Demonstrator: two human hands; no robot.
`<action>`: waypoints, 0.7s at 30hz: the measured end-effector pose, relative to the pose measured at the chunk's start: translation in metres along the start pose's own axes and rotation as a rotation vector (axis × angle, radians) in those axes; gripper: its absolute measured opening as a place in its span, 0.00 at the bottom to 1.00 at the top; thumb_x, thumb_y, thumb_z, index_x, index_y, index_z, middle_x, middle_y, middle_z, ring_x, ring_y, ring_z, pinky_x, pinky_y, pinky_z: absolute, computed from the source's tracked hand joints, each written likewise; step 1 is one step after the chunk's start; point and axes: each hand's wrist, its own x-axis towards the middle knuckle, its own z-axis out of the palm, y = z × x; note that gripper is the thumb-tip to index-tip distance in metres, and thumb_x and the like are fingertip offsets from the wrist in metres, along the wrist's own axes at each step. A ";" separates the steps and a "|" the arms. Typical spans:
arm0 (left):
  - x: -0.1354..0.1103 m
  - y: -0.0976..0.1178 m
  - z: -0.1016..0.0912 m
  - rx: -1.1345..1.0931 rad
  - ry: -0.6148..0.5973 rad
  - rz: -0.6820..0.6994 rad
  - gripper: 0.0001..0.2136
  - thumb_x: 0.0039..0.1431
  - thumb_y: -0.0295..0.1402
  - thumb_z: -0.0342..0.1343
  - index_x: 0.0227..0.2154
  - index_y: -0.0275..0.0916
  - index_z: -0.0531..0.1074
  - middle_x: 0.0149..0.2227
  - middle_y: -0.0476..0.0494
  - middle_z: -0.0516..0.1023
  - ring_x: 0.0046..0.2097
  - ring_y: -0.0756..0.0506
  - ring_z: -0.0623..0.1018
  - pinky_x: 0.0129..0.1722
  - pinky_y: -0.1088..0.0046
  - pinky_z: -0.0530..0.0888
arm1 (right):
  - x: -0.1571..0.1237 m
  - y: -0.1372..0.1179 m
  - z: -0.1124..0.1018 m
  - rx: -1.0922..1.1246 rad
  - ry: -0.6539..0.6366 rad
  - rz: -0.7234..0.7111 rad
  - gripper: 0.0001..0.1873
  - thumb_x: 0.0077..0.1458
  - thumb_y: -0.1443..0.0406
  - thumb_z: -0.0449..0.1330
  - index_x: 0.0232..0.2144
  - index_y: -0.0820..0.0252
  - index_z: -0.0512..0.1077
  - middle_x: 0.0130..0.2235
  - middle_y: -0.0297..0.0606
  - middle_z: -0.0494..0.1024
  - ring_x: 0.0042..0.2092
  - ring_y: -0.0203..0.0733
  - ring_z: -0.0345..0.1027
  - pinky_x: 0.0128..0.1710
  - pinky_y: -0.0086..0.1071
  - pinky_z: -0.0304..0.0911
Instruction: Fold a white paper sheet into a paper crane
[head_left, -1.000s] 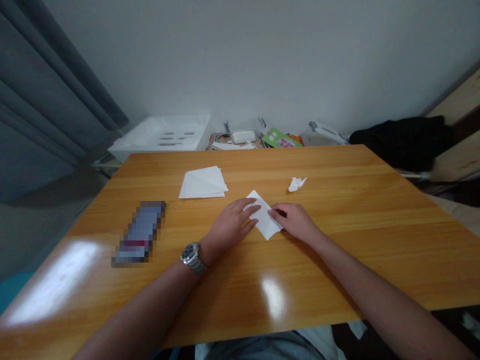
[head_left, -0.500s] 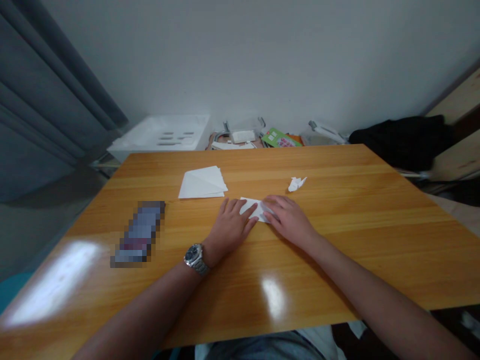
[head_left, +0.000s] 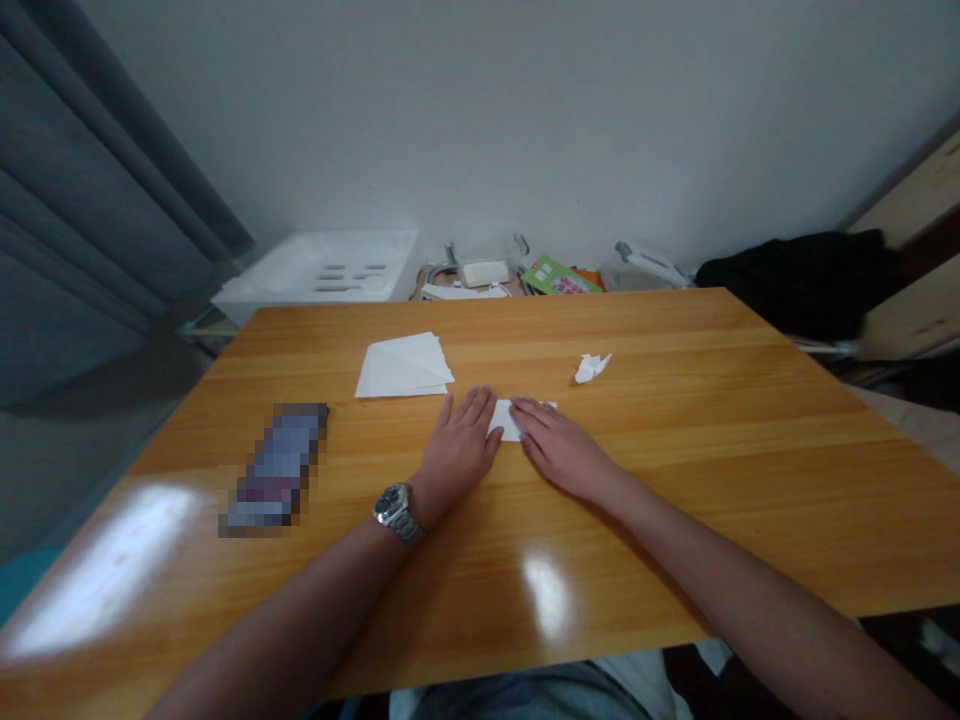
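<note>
A small piece of folded white paper lies flat on the wooden table, partly covered by both hands. My left hand rests flat over its left end, fingers stretched out. Across its right part lies my right hand, also flat with the fingers extended; a bit of the paper's edge shows beyond the knuckles. Behind and to the left is a stack of white paper sheets. A small folded white paper shape sits behind my right hand.
A pixelated phone-like object lies on the table at the left. Past the far edge stand a white tray-like box, a green booklet and assorted items. Dark cloth is heaped at the far right, and a grey curtain hangs left.
Both hands have flattened onto the small paper. The left fingers have drawn back from its middle, and the right fingertips have slid leftward across it. The other things have stayed put.
</note>
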 end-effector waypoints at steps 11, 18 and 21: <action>-0.003 0.002 0.000 0.044 -0.002 0.039 0.26 0.73 0.36 0.40 0.69 0.28 0.56 0.70 0.29 0.56 0.72 0.36 0.56 0.71 0.48 0.50 | 0.009 -0.003 0.011 -0.090 0.021 0.062 0.30 0.71 0.58 0.44 0.69 0.66 0.56 0.70 0.52 0.58 0.71 0.53 0.51 0.69 0.51 0.49; -0.003 0.001 -0.001 0.023 -0.005 0.028 0.26 0.73 0.35 0.39 0.68 0.25 0.55 0.70 0.27 0.54 0.72 0.35 0.54 0.71 0.48 0.49 | 0.006 0.003 0.017 -0.115 -0.028 0.099 0.31 0.72 0.56 0.40 0.71 0.64 0.51 0.72 0.48 0.52 0.72 0.49 0.46 0.71 0.49 0.43; -0.003 0.000 -0.001 0.025 -0.011 0.010 0.26 0.72 0.35 0.39 0.68 0.24 0.56 0.70 0.26 0.54 0.72 0.35 0.54 0.71 0.47 0.48 | 0.006 0.003 0.018 -0.124 -0.034 0.098 0.32 0.72 0.57 0.40 0.71 0.65 0.51 0.72 0.48 0.52 0.72 0.48 0.46 0.71 0.48 0.42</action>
